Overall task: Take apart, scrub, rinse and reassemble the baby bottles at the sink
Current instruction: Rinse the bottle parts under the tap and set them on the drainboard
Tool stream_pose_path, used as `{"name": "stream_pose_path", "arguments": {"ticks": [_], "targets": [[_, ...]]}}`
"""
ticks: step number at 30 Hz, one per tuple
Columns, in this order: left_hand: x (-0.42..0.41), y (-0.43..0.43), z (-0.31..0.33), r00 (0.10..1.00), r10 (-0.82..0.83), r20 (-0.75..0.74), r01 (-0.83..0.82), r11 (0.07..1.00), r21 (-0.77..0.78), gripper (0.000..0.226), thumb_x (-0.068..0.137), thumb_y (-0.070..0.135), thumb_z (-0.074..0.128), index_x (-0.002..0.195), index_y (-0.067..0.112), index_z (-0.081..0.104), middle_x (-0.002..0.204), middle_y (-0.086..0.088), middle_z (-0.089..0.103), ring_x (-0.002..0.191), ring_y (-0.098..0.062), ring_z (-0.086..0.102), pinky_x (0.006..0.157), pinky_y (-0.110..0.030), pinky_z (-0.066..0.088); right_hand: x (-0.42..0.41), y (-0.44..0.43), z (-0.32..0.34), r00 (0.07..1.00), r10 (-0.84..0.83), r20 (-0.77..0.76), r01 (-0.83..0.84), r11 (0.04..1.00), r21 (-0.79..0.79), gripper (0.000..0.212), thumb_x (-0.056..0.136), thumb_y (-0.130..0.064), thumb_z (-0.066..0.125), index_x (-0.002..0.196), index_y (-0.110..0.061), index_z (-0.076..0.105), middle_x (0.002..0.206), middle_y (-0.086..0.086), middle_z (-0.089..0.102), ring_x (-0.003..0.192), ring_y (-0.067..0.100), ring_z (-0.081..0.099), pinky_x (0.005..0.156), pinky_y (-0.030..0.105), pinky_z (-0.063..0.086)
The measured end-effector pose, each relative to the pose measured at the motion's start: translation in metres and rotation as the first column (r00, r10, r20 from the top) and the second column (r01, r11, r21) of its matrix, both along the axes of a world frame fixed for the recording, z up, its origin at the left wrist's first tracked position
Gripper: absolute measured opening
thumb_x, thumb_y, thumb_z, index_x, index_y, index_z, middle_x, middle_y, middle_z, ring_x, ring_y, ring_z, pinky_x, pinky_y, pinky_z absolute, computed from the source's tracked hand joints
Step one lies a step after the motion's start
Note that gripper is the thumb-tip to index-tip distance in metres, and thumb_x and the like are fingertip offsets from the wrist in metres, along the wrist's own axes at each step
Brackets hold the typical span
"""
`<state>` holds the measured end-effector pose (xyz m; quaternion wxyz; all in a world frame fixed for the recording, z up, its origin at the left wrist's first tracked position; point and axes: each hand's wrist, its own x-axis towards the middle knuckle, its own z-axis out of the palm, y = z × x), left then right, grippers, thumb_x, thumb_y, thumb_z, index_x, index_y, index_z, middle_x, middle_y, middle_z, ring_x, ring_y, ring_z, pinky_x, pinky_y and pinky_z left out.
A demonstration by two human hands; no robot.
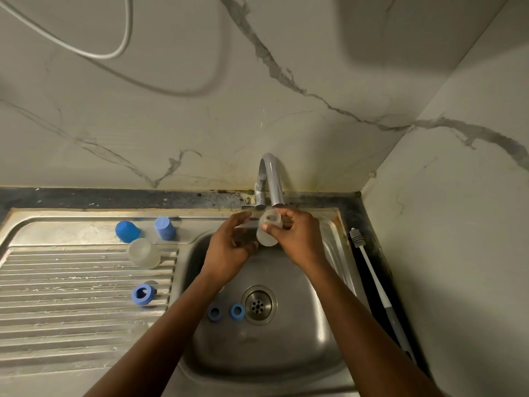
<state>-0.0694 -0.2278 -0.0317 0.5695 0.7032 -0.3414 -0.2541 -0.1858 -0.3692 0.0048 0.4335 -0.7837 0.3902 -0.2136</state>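
This is a home kitchen, seen at its washing-up corner. A stainless steel sink [286, 353] with a ribbed draining board [71, 296] sits in a dark speckled counter [114, 197], with a curved tap [272, 179] behind it and marble-look wall panels [200, 124] meeting in a corner. A bottle brush [372, 276] lies on the counter. Blue caps [164, 228], blue rings [214, 313] and a clear bottle [143, 253] lie about, and a second bottle [267, 227] is held under the tap.

two bare arms of one person. the left forearm [171, 319] and the right forearm [357, 319] are slim and uncovered as far as they show. the left grip [229, 253] and right grip [297, 239] are bare too.
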Motion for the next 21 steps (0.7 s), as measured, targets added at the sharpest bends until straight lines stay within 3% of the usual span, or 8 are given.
{"name": "stream_pose_path", "arguments": {"ticks": [2, 7, 13, 16, 19, 21], "targets": [[-0.001, 0.000, -0.002, 1.000, -0.003, -0.001, 0.003, 1.000, 0.010, 0.061, 0.086, 0.015, 0.085, 0.137, 0.036, 0.059, 0.128, 0.019, 0.068, 0.113, 0.003, 0.068, 0.084, -0.013, 0.057, 0.001, -0.002, -0.002, 0.998, -0.023, 0.052, 0.017, 0.994, 0.112, 0.049, 0.081, -0.039, 0.091, 0.124, -0.019, 0.078, 0.113, -0.001, 0.080, 0.103, 0.013, 0.076, 0.092, 0.040, 0.064], [-0.002, -0.001, -0.002, 1.000, 0.007, 0.000, -0.007, 1.000, 0.021, 0.054, 0.089, 0.024, 0.084, 0.137, 0.033, 0.061, 0.126, 0.016, 0.069, 0.113, 0.006, 0.065, 0.088, -0.010, 0.055, 0.002, -0.005, -0.006, 0.996, -0.056, 0.074, 0.043, 0.985, 0.169, 0.051, 0.084, -0.039, 0.089, 0.127, -0.016, 0.076, 0.116, 0.002, 0.079, 0.107, 0.018, 0.076, 0.091, 0.039, 0.064], [-0.004, 0.002, 0.004, 0.999, -0.008, -0.035, 0.009, 1.000, 0.025, 0.064, 0.084, 0.032, 0.089, 0.137, 0.045, 0.056, 0.126, 0.026, 0.065, 0.114, 0.012, 0.062, 0.083, -0.008, 0.054, 0.001, -0.008, -0.013, 0.993, -0.097, 0.064, 0.082, 0.977, 0.197, 0.047, 0.083, -0.038, 0.090, 0.122, -0.014, 0.078, 0.110, 0.001, 0.080, 0.100, 0.017, 0.077, 0.088, 0.038, 0.064], [-0.004, 0.005, 0.005, 0.998, -0.038, -0.046, 0.039, 0.999, 0.011, 0.069, 0.080, 0.030, 0.092, 0.136, 0.047, 0.055, 0.126, 0.023, 0.065, 0.114, 0.008, 0.064, 0.084, -0.012, 0.056, 0.001, -0.007, -0.014, 0.991, -0.100, 0.086, 0.068, 0.948, 0.311, 0.047, 0.083, -0.038, 0.090, 0.122, -0.014, 0.078, 0.111, 0.005, 0.080, 0.100, 0.018, 0.078, 0.086, 0.039, 0.065], [-0.004, 0.006, 0.005, 0.998, -0.055, -0.013, 0.055, 0.998, 0.020, 0.074, 0.079, 0.029, 0.094, 0.142, 0.034, 0.056, 0.129, 0.015, 0.065, 0.115, 0.002, 0.065, 0.089, -0.019, 0.058, -0.001, -0.003, -0.011, 0.971, -0.145, 0.188, 0.015, 0.826, 0.564, 0.036, 0.087, -0.035, 0.088, 0.114, -0.012, 0.079, 0.108, 0.010, 0.081, 0.098, 0.023, 0.080, 0.082, 0.038, 0.066], [-0.005, 0.007, 0.006, 0.998, -0.054, -0.027, 0.054, 0.999, 0.007, 0.074, 0.078, 0.028, 0.094, 0.141, 0.035, 0.056, 0.128, 0.016, 0.066, 0.115, 0.000, 0.066, 0.092, -0.020, 0.058, -0.001, -0.001, -0.007, 0.952, -0.205, 0.226, 0.004, 0.750, 0.661, 0.034, 0.090, -0.031, 0.085, 0.115, -0.008, 0.078, 0.106, 0.011, 0.081, 0.098, 0.025, 0.080, 0.083, 0.039, 0.066]]}}
